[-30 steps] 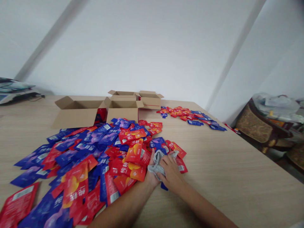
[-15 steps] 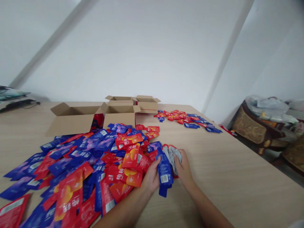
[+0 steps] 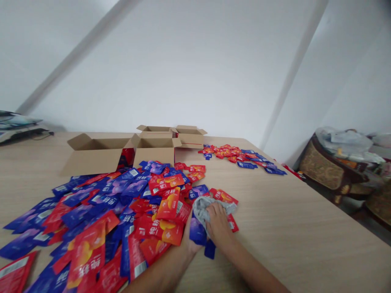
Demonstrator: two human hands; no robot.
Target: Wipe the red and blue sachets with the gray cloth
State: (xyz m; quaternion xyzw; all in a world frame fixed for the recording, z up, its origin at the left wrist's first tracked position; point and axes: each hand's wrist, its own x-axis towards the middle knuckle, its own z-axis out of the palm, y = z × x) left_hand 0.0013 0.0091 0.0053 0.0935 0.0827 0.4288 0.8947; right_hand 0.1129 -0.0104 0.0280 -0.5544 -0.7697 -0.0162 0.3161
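A blue pouch [image 3: 197,231] is gripped at its left side by my left hand [image 3: 188,239], whose fingers are partly hidden behind it. Pressed over the pouch's upper face is a crumpled grey cloth [image 3: 201,207], held by my right hand [image 3: 218,223] with its fingers bunched into the fabric. Just beyond the cloth lies a red pouch [image 3: 224,196] on the table. To the left of my hands spreads a large heap of red and blue pouches [image 3: 122,203], reaching close to my left wrist.
Open cardboard boxes stand behind the heap, among them a wide box [image 3: 94,156] and a narrower box [image 3: 154,154]. A smaller group of red and blue pouches [image 3: 229,152] lies toward the far right of the wooden table [image 3: 290,232]. Patterned chairs [image 3: 324,165] stand beyond its right edge.
My right hand has moved left with the cloth, onto the blue pouch. That pouch now shows its purple-printed face instead of the barcode side. The red pouch behind has come into fuller view.
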